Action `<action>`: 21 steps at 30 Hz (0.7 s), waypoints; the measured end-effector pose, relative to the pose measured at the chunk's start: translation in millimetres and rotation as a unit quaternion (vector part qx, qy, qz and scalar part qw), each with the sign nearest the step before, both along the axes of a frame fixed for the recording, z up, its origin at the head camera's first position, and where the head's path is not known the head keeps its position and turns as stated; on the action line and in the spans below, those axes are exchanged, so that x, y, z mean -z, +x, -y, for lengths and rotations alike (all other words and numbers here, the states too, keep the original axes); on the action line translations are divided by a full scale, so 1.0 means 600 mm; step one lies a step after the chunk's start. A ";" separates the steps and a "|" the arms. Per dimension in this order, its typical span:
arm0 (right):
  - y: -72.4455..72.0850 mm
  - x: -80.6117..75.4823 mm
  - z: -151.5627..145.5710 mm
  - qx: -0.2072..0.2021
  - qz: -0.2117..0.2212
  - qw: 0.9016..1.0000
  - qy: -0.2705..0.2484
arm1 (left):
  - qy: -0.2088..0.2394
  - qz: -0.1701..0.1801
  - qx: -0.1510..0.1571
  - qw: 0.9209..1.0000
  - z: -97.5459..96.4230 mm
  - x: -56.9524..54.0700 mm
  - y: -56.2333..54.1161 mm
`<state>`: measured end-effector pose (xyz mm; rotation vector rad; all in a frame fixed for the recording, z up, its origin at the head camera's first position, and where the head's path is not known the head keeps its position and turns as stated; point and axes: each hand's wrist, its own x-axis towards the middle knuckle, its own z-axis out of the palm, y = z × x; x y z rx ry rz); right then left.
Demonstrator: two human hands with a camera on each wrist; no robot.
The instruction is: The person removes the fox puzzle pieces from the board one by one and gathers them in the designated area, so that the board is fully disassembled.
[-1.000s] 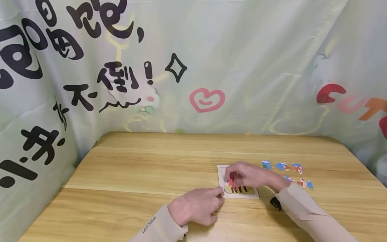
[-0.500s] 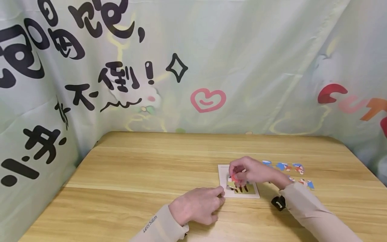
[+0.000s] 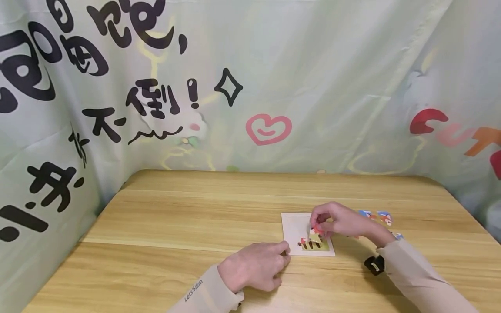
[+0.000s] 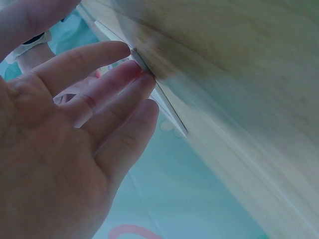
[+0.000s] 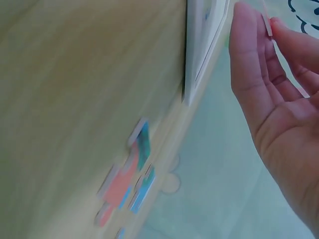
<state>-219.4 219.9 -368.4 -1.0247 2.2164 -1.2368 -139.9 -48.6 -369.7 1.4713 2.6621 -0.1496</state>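
A white puzzle tray [image 3: 294,224] lies on the table, with several puzzle pieces [image 3: 307,246] showing brown stripes along its lower part. My right hand [image 3: 346,221] pinches a pale yellow and red puzzle piece [image 3: 315,235] between thumb and fingers, tilted up over the tray's right half. In the right wrist view this piece [image 5: 267,24] shows edge-on at the fingertips. My left hand [image 3: 254,266] rests at the tray's lower left corner. The left wrist view has its fingers [image 4: 127,107] extended, fingertips right at the tray's edge [image 4: 170,110].
Loose puzzle pieces [image 3: 385,218] with blue and red print lie right of the tray, partly hidden by my right arm. More of them, loose pieces [image 5: 119,186], show in the right wrist view. A printed cloth [image 3: 332,87] hangs behind the wooden table [image 3: 188,208].
My right hand has shifted right with the puzzle piece, from the tray's left side to its right half. This uncovers more of the tray's left side. The left hand stays in place.
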 end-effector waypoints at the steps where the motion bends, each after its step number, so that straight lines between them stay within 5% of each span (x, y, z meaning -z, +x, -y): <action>1: 0.001 0.000 -0.004 -0.001 -0.002 1.000 0.001 | 0.001 -0.001 0.001 1.000 0.000 0.000 0.000; 9: 0.010 -0.003 -0.037 0.012 0.022 1.000 0.005 | -0.005 0.007 -0.011 1.000 -0.001 0.000 0.001; 21: 0.012 0.000 -0.106 0.000 -0.058 0.998 0.017 | -0.021 -0.024 -0.015 0.999 -0.008 0.002 -0.001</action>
